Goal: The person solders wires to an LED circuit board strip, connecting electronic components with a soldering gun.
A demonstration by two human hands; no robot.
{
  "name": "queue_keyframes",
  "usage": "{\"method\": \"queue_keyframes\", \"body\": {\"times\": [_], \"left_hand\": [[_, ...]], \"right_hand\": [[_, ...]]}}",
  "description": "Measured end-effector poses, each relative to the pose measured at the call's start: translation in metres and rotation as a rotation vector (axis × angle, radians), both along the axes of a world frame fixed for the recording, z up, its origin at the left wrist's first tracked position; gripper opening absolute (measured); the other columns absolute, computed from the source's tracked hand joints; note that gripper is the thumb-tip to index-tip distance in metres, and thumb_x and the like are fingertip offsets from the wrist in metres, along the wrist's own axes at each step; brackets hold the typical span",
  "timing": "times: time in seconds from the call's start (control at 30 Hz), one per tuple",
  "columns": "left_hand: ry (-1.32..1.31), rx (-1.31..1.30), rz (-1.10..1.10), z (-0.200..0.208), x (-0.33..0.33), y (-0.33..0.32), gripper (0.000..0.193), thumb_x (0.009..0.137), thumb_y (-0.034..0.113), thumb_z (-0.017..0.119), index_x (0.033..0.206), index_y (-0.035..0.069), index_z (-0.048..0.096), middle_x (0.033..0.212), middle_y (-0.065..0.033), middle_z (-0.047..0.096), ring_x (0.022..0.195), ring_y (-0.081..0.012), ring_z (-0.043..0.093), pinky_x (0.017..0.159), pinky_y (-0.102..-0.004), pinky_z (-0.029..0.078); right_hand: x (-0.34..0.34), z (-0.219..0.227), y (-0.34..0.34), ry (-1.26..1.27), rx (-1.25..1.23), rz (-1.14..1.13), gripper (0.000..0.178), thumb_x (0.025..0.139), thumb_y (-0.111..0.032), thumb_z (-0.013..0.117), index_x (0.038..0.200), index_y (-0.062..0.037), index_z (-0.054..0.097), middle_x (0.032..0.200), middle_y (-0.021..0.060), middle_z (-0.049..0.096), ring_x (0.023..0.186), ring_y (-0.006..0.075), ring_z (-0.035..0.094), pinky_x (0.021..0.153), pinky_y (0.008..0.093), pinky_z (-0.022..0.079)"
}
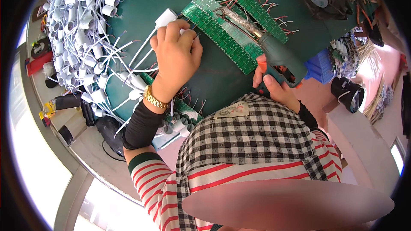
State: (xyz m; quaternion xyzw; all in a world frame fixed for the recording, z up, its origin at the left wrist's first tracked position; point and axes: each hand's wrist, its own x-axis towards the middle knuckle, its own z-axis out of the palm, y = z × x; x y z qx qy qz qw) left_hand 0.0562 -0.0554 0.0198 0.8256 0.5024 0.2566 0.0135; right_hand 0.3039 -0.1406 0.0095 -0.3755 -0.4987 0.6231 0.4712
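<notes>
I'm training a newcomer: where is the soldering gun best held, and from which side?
By the dark handle, likely from the near side, where the right hand is: the metal barrel points forward and left, over green circuit boards.

Torso: black-and-white checked cloth apron [248, 141] with small off-white printed label [234, 110] near far edge; matching checked straps [314, 169] at both sides. Beneath: white shirt with red stripes [248, 173], left sleeve short, ending in dark green band [143, 159]. Left wrist: gold-coloured metal link band [154, 99]. Left forearm: snug black fabric sleeve cover [141, 122]. Right forearm: similar black cover [307, 117].
</notes>
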Motion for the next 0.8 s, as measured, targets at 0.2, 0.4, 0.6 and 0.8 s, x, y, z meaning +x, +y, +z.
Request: {"method": "queue_keyframes", "body": {"times": [0.2, 0.4, 0.6, 0.8], "left_hand": [[-0.216, -0.091, 0.045, -0.012, -0.004, 0.009, 0.010, 0.068, 0.009, 0.069, 0.077, 0.008, 0.065, 0.096, -0.0002, 0.063, 0.090, -0.0227, 0.054, 0.082, -0.0369, 0.038], [-0.179, 0.071, 0.066, -0.019, 0.006, 0.007, 0.006, 0.067, 0.008, 0.068, 0.069, 0.010, 0.063, 0.089, 0.0030, 0.063, 0.083, -0.0205, 0.054, 0.074, -0.0351, 0.036], [-0.145, 0.001, 0.105, -0.016, 0.005, 0.004, 0.007, 0.068, 0.009, 0.069, 0.074, 0.008, 0.065, 0.092, 0.0024, 0.064, 0.090, -0.0203, 0.055, 0.078, -0.0354, 0.037], [-0.136, 0.018, 0.113, -0.018, 0.008, 0.005, 0.006, 0.068, 0.009, 0.069, 0.072, 0.008, 0.065, 0.092, 0.0027, 0.064, 0.090, -0.0202, 0.055, 0.078, -0.0356, 0.037]], "right_hand": [[0.005, -0.002, -0.004, -0.155, -0.099, 0.103, 0.039, 0.089, -0.016, 0.057, 0.125, -0.0045, 0.046, 0.078, 0.0062, 0.057, 0.071, 0.0141, 0.058, 0.066, 0.0297, 0.048], [0.004, 0.001, -0.004, -0.169, -0.187, 0.137, 0.034, 0.088, -0.016, 0.058, 0.118, -0.0035, 0.049, 0.080, 0.0050, 0.058, 0.072, 0.0125, 0.059, 0.068, 0.0288, 0.048], [0.001, 0.001, -0.007, -0.147, -0.207, 0.096, 0.024, 0.086, -0.012, 0.059, 0.107, -0.0009, 0.055, 0.079, 0.0017, 0.059, 0.070, 0.0096, 0.061, 0.066, 0.0254, 0.050], [0.002, 0.000, -0.009, -0.161, -0.216, 0.081, 0.016, 0.087, -0.012, 0.059, 0.099, -0.0025, 0.058, 0.076, 0.0020, 0.060, 0.069, 0.0095, 0.061, 0.065, 0.0255, 0.049]]}}
